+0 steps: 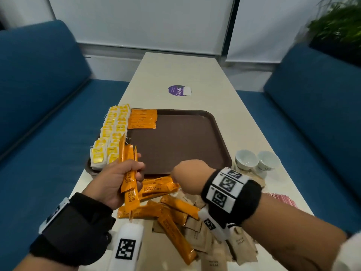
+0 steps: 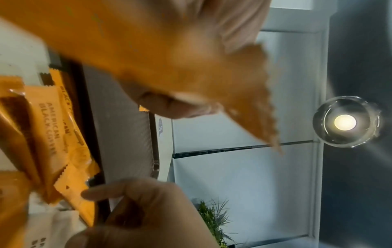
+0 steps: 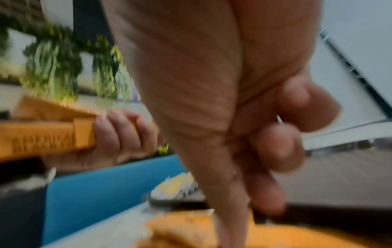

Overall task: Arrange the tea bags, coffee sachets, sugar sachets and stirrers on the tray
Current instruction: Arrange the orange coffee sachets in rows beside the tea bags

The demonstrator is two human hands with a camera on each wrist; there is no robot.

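A brown tray carries rows of yellow-and-white tea bags along its left side and a stack of orange coffee sachets at its far left corner. My left hand grips a bundle of coffee sachets upright at the tray's near left corner. A loose pile of coffee sachets lies in front of the tray. My right hand points down into that pile; three fingers are curled, and thumb and forefinger pinch a sachet. Brown sugar sachets lie nearest me.
Two white cups stand right of the tray. Pink stirrers show beyond my right forearm. A purple sticker is further up the narrow table. Blue sofas flank both sides, and a plant stands at the far right.
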